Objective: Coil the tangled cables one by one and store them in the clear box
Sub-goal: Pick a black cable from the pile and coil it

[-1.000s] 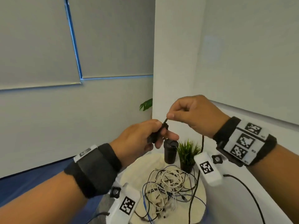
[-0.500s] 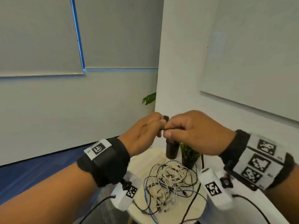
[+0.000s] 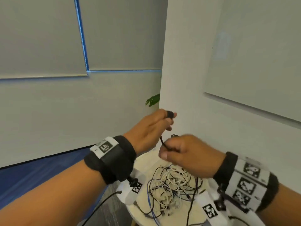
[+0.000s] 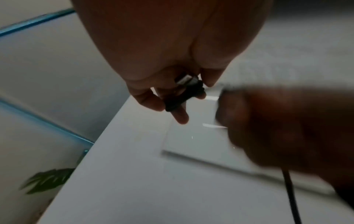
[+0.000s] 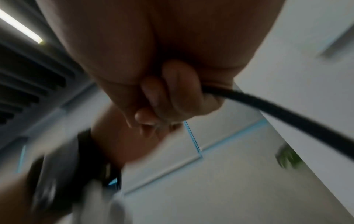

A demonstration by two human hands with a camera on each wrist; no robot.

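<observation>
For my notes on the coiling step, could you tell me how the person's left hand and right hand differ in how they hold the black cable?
The left hand is higher, with black cable wound around its extended fingers; the right hand is lower, a closed fist around a single strand. The left hand looks sharp, while the right hand is motion-blurred. Both hold the same cable above the tangled pile.

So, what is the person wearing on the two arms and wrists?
Bare forearms, no sleeves. The left wrist has a wide black band with one white square-code tag. The right wrist has a black band with three code tags. A white coded block and a thin black cable hang below each.
</observation>
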